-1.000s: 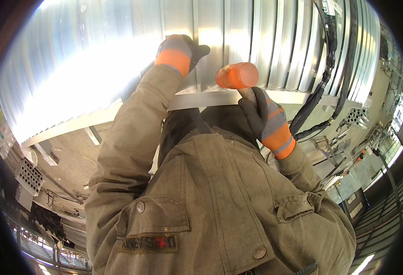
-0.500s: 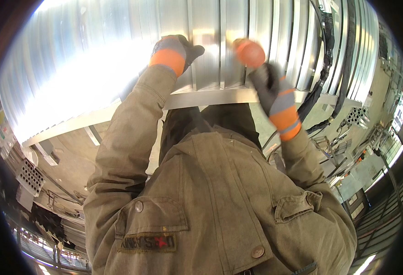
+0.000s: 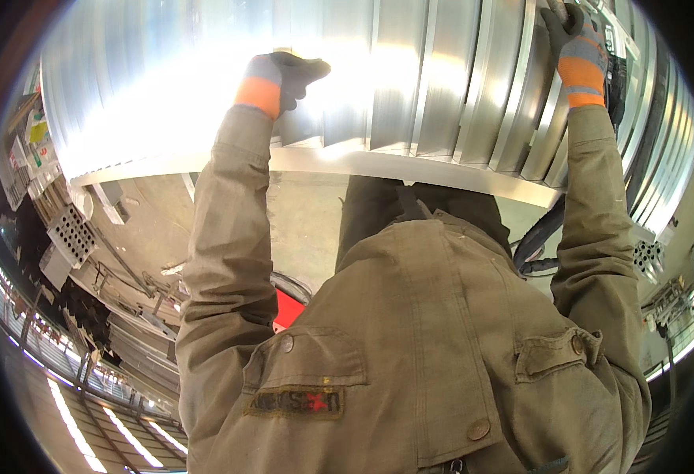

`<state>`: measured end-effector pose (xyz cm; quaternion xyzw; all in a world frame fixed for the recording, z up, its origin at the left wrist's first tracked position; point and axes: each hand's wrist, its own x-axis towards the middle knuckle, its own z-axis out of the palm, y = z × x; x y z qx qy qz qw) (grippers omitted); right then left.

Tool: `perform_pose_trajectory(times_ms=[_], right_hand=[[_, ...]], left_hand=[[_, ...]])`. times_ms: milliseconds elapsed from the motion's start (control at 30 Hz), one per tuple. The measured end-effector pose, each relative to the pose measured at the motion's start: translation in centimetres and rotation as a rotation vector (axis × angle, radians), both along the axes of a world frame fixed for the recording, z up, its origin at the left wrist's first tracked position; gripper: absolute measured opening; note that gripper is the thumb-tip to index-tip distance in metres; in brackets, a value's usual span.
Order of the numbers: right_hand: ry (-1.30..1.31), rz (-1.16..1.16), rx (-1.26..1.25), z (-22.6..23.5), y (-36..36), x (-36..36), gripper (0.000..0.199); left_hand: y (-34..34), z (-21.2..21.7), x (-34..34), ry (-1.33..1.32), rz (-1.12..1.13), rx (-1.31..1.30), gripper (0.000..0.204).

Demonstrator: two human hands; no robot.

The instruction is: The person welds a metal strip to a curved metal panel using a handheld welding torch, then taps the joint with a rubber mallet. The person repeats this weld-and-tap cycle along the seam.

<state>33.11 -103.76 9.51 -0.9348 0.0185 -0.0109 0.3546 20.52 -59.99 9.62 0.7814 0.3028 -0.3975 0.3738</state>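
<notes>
My left hand (image 3: 284,80), in a dark grey glove with an orange cuff, is over the bright metal slats (image 3: 394,87), left of the middle. Its fingers are curled and pressed together; glare hides whatever they may hold. At the top right, my right hand (image 3: 577,47) wears a matching glove and is closed round the handle of a mallet (image 3: 557,9). The mallet's head is beyond the top edge. The slats lie side by side, running away from me, with a pale metal rail (image 3: 410,167) across their near ends.
Black cables (image 3: 543,231) hang by my right forearm. A perforated block (image 3: 71,235) is on the left, and another (image 3: 647,259) is on the far right. Something red (image 3: 287,310) shows beside my left elbow. Metal lengths (image 3: 130,336) lie at the lower left.
My right hand has swung right and away from me with the mallet, whose orange head has left the picture. My left hand stays over the slats while the view has shifted.
</notes>
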Motion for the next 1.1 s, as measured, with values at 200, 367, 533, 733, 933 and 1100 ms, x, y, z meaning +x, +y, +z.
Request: perform_pose_trajectory(times_ms=[200, 367, 533, 733, 933, 1100], right_hand=[[-0.162, 0.063, -0.229, 0.8, -9.4, -1.9, 0.057], [-0.082, -0.265, -0.430, 1.2, -18.6, -5.1, 0.073], [0.441, -0.248, -0.208, -0.3, -21.1, -6.1, 0.087], [0.508, -0.194, -0.342, 0.0, -20.7, -3.5, 0.098], [0.512, -0.134, -0.146, 0.0, -21.5, -2.6, 0.089], [0.404, 0.083, 0.152, 1.3, -22.9, -3.0, 0.054]], left_hand=[[-2.1, 0.9, 0.8, 0.150, -0.045, 0.123, 0.046], [-2.4, 2.0, 0.2, 0.065, 0.029, 0.045, 0.047], [-4.3, 2.9, -0.9, 0.026, 0.002, 0.135, 0.047], [-8.7, 1.8, -1.1, 0.123, -0.202, 0.161, 0.053], [-10.0, 0.2, -0.4, 0.199, -0.129, 0.132, 0.068], [-9.2, -0.7, -0.4, 0.203, -0.017, 0.033, 0.066]])
